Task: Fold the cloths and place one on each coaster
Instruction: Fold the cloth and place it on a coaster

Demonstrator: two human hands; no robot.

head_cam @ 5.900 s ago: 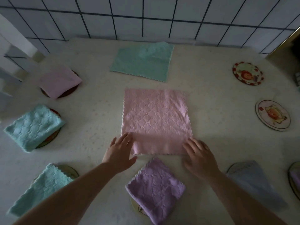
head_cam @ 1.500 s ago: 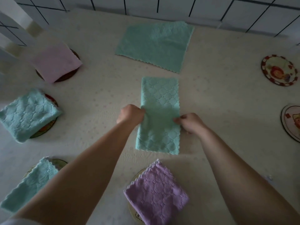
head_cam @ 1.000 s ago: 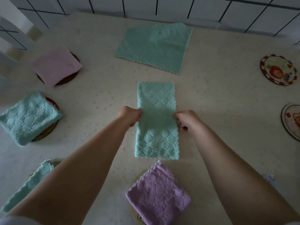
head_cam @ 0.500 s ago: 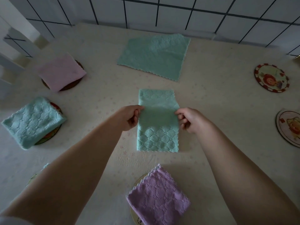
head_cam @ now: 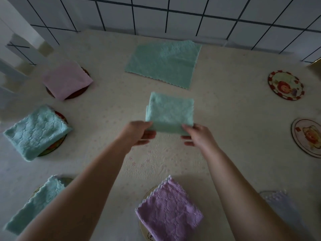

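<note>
A folded green cloth [head_cam: 171, 113] hangs just above the table's middle. My left hand [head_cam: 139, 133] pinches its near left corner and my right hand [head_cam: 197, 136] pinches its near right corner. Behind it an unfolded green cloth [head_cam: 164, 62] lies flat. Two bare coasters are on the right: a red-rimmed coaster [head_cam: 285, 87] and a coaster with a cartoon picture [head_cam: 308, 136]. Folded cloths cover the other coasters: a pink cloth [head_cam: 66, 80], a blue cloth [head_cam: 37, 131], a second blue cloth [head_cam: 34, 204], a purple cloth [head_cam: 169, 212] and a pale cloth [head_cam: 284, 206].
The table [head_cam: 111, 108] has a cream flowered cover and stands against a white tiled wall [head_cam: 173, 16] at the back. White chair parts [head_cam: 15, 54] stand at the far left edge.
The long green strip that lay on the table has been folded in half. Both hands have lifted it off the surface by its near edge. The view has tilted up a little.
</note>
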